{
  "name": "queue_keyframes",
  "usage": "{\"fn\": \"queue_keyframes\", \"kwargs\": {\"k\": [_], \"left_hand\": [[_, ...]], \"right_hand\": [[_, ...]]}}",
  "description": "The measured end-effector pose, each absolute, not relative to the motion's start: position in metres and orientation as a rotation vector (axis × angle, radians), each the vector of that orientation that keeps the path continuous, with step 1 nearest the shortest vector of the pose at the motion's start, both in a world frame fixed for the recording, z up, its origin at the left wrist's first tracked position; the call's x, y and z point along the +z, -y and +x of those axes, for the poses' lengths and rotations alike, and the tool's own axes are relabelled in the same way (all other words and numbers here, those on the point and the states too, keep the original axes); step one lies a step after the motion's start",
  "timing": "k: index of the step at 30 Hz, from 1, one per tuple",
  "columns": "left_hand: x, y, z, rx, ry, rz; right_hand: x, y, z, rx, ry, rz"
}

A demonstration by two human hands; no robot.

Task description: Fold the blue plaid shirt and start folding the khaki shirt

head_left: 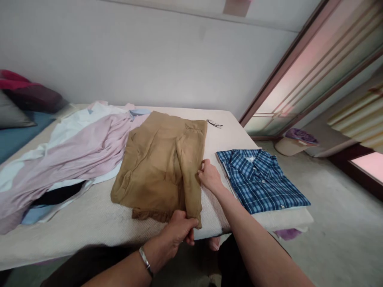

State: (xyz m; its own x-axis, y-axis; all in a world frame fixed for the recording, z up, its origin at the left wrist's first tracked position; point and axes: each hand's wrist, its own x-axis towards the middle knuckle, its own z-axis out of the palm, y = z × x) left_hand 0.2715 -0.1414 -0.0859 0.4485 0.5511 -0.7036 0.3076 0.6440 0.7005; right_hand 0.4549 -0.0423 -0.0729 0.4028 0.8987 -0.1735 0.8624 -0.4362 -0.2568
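Your left hand [179, 230] and right hand [209, 175] both pinch the brown cloth [158, 163] near the bed's [89, 223] front edge, so pull its fold flat and even.

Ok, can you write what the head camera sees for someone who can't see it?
Two hands pinch the right edge of a folded tan garment on a padded table: left hand at the near corner, right hand further up. A folded blue checked shirt lies right, loose pink clothes left.
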Motion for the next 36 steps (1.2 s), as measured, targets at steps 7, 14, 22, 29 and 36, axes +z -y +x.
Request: {"fn": "queue_keyframes", "kwargs": {"k": [7, 14, 22, 29, 36], "left_hand": [[-0.051, 0.111, 0.246, -0.027, -1.208, 1.741], [-0.067, 0.120, 0.249, 0.373, -1.055, 2.663], [-0.013, 0.040, 0.167, 0.101, -1.875, 2.292], [-0.048, -0.035, 0.079, -0.066, -2.097, 1.798], [-0.072, -0.050, 0.098, 0.186, -2.027, 1.624]], "right_hand": [[-0.062, 0.049, 0.445, 0.042, 1.775, -2.529], [-0.094, 0.061, 0.415, -0.031, 2.023, -2.259], [-0.127, 0.064, 0.416, -0.002, 2.059, -2.306], [-0.084, 0.021, 0.408, -0.080, 2.005, -2.003], [-0.035, -0.178, 0.322, 0.368, 1.805, -1.988]]}}
